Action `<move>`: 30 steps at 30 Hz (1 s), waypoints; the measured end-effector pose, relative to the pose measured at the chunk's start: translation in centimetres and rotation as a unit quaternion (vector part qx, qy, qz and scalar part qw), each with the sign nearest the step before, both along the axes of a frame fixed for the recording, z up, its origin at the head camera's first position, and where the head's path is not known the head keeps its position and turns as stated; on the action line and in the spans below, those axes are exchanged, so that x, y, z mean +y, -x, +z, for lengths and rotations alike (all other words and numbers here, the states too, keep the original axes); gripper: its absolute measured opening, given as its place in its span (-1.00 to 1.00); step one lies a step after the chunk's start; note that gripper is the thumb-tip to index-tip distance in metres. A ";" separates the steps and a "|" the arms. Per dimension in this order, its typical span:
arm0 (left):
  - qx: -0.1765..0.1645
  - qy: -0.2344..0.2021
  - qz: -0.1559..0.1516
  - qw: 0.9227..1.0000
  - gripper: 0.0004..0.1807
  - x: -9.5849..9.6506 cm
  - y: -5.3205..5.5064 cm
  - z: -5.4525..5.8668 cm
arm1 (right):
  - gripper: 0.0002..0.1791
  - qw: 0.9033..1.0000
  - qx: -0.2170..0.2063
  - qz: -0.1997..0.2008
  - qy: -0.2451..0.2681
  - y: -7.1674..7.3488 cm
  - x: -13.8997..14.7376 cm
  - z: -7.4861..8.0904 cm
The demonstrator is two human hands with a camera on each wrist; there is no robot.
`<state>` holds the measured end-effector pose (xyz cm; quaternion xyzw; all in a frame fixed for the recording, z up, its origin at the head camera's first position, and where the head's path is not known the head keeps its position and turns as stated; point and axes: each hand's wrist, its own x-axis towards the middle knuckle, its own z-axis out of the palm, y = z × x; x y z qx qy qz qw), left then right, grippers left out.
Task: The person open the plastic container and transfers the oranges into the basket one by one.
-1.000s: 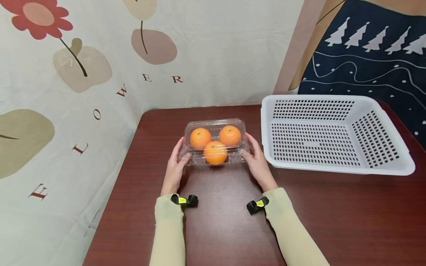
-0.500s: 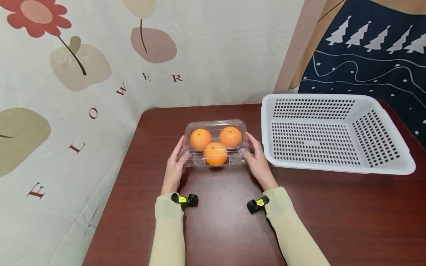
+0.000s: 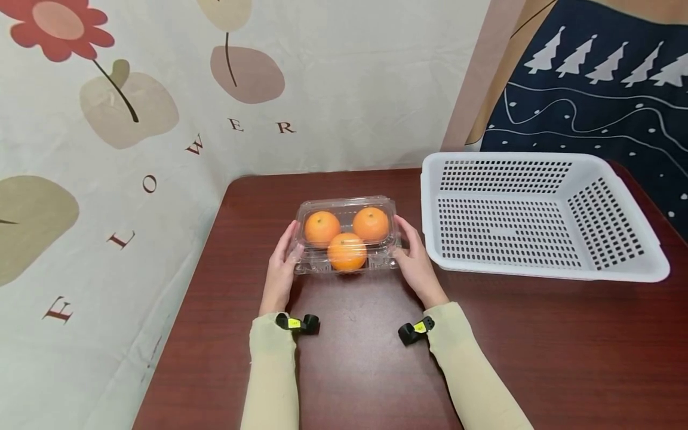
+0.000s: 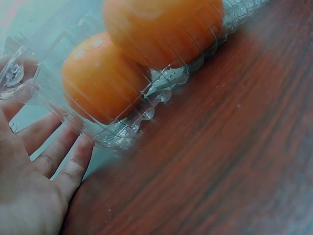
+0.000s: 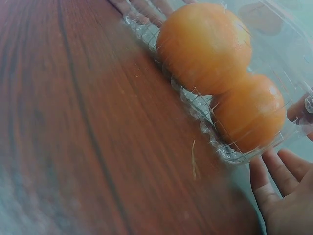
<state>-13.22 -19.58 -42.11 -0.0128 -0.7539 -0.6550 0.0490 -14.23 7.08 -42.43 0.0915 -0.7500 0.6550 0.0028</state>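
Note:
A clear plastic clamshell box (image 3: 317, 263) with three oranges (image 3: 347, 253) inside is held between my two hands over the table. My left hand (image 3: 278, 272) grips its left end, thumb at the front rim and fingers along the side. At the opposite end, my right hand (image 3: 419, 266) holds it the same way. In the left wrist view, fingertips of the left hand (image 4: 41, 171) meet the ribbed side wall, close to an orange (image 4: 102, 81). The right wrist view has the right hand (image 5: 288, 196) with its fingertips at the box's lower corner, beside an orange (image 5: 250, 113).
A white perforated basket (image 3: 505, 230) stands on the dark red table (image 3: 355, 370) to the right of the box. Behind the table hangs a pale cloth (image 3: 355, 77) with flower prints, and a dark blue cloth (image 3: 591, 113) with tree shapes is at the right.
The box with the oranges has shifted slightly toward me. Both hands keep their hold at its ends, and the basket stays where it was.

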 end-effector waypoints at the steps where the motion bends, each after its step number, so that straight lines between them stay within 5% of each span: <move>1: 0.001 0.003 0.001 1.000 -0.43 0.0 0.0 0.0 | -0.34 1.000 0.000 0.000 0.000 0.0 0.0 0.0; 23: 0.035 -0.041 -0.025 0.998 -0.47 -0.6 0.3 -0.3 | -0.40 1.000 -0.024 0.003 0.003 0.2 0.3 -0.1; 30: 0.060 -0.065 -0.036 0.995 -0.48 -0.6 0.3 -0.3 | -0.37 1.000 0.012 0.003 0.001 0.3 0.4 -0.1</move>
